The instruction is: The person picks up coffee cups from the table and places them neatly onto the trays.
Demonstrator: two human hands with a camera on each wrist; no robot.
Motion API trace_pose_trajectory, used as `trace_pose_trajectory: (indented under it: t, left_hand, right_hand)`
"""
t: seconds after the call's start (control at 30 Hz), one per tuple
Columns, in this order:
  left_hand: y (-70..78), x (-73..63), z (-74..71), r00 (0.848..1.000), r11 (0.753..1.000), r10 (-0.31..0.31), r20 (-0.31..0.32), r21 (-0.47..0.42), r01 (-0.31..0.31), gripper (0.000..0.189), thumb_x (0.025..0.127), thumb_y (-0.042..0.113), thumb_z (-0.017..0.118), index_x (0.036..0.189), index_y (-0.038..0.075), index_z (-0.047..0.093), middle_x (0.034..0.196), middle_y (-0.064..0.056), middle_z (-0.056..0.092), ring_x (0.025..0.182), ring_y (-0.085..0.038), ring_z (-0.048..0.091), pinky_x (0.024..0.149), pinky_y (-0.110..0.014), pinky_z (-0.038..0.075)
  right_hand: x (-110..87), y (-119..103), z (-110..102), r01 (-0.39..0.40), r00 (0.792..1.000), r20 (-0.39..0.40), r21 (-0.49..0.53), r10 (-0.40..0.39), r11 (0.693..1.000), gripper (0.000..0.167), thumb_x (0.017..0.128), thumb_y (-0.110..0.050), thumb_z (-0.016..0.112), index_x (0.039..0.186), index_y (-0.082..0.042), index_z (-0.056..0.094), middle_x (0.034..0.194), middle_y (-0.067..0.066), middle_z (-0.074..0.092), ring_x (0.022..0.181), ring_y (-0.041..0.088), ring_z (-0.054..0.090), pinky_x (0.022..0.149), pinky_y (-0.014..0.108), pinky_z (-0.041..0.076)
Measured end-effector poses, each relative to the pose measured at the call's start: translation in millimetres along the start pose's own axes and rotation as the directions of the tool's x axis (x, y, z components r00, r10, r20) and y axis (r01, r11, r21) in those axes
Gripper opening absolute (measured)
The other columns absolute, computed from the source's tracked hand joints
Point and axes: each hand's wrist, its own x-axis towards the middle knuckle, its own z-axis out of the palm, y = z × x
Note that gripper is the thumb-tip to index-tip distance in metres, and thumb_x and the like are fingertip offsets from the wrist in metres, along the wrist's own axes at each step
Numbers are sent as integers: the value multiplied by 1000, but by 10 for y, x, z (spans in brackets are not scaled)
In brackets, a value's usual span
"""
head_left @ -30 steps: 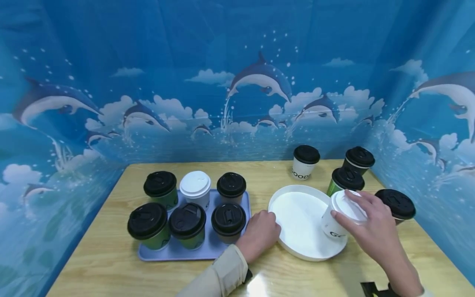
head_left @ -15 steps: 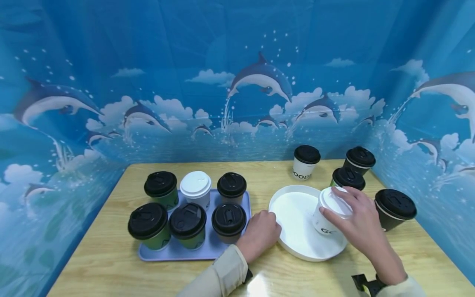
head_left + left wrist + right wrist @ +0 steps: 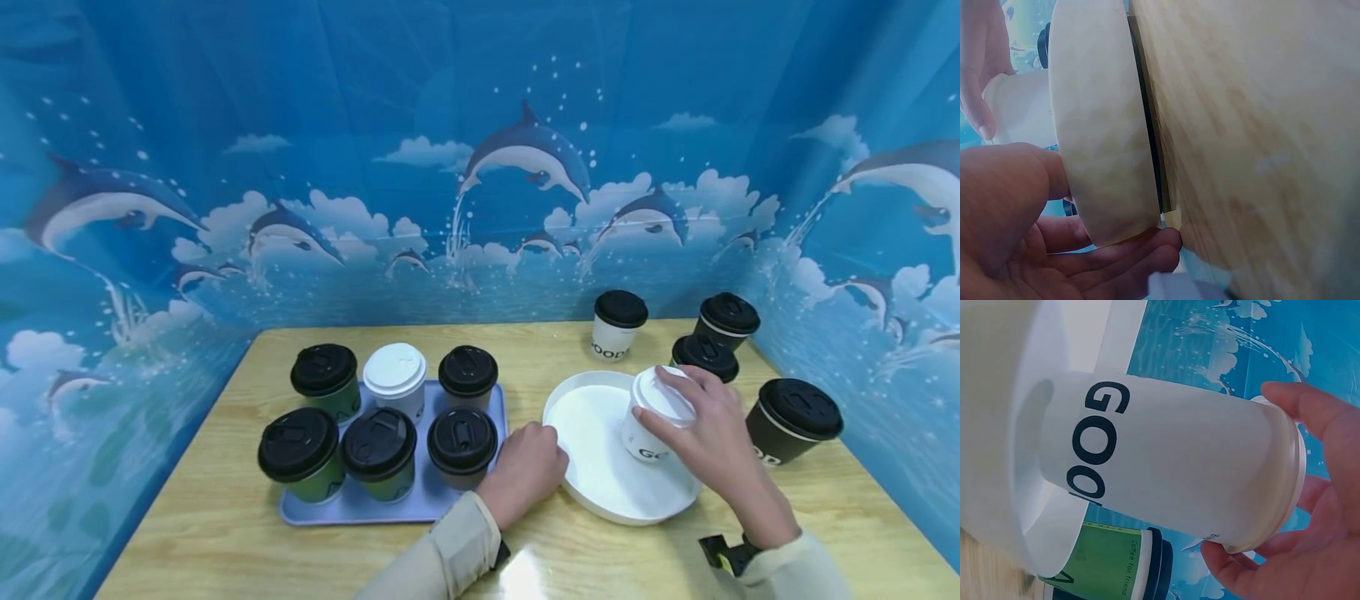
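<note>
My right hand [image 3: 708,421] grips a white paper coffee cup [image 3: 1179,456] by its white lid [image 3: 663,396]. Bold black letters run round the cup near its base. It stands upright within the round white tray [image 3: 592,475], its base low over the tray floor. At the tray's left rim is my left hand [image 3: 527,467]; in the left wrist view the thumb lies on the near side of the tray wall [image 3: 1100,125] and the fingers [image 3: 1129,256] curl beneath it.
A lilac tray [image 3: 360,510] at left bears several lidded cups, mostly black-lidded, one with a white lid [image 3: 395,369]. Round the white tray stand a black-lidded white cup [image 3: 615,333], a green cup [image 3: 1110,559] and two dark cups [image 3: 787,433]. A dolphin-print curtain [image 3: 420,83] closes the back.
My right hand has carried the white cup leftward and slightly back, from the tray's right side toward its middle. The left hand stays at the rim.
</note>
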Motion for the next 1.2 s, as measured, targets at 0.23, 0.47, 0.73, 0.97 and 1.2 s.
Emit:
trace_pose_trajectory:
  t: [0.23, 0.47, 0.73, 0.97, 1.2]
  left_hand:
    - [0, 14, -13, 1000, 1000, -19, 7, 3, 19, 27, 88, 10, 62, 62, 8, 57, 64, -8, 57, 53, -18, 52, 49, -34, 47]
    - [-6, 10, -8, 1000, 1000, -17, 5, 15, 17, 25, 88, 11, 63, 63, 8, 59, 65, -8, 58, 54, -19, 54, 50, -34, 47]
    - [-20, -7, 14, 1000, 1000, -13, 2, 9, 13, 27, 87, 10, 63, 61, 9, 56, 65, -8, 57, 54, -20, 54, 50, -35, 47]
    - [-18, 7, 12, 1000, 1000, -7, -3, 12, 7, 27, 88, 10, 63, 61, 9, 56, 65, -8, 57, 54, -19, 54, 49, -34, 47]
    - [-8, 12, 4, 1000, 1000, -12, 15, 11, 12, 27, 88, 11, 63, 62, 9, 57, 66, -8, 58, 56, -20, 55, 51, -35, 49]
  right_hand:
    - [108, -19, 20, 9, 1000, 24, 5, -9, 1000, 70, 89, -40, 80, 141, 1, 60, 146, 33, 45, 129, 56, 38, 97, 70, 33]
    - [205, -15, 81, -20, 997, 71, 19, 19, 1000, 72, 91, -45, 77, 145, -1, 57, 150, 33, 42, 132, 56, 36, 96, 71, 35]
    - [328, 9, 162, -47, 992, 122, 23, 43, 999, 75, 93, -48, 75, 147, 0, 54, 152, 33, 39, 137, 57, 31, 101, 73, 31]
    - [409, 16, 202, -67, 986, 153, 13, 64, 998, 76, 94, -48, 72, 150, -1, 51, 155, 34, 35, 138, 58, 28, 103, 73, 29]
    - [443, 54, 230, -87, 984, 156, 8, 84, 996, 75, 94, -45, 73, 149, 0, 51, 155, 35, 33, 139, 60, 27, 105, 74, 28]
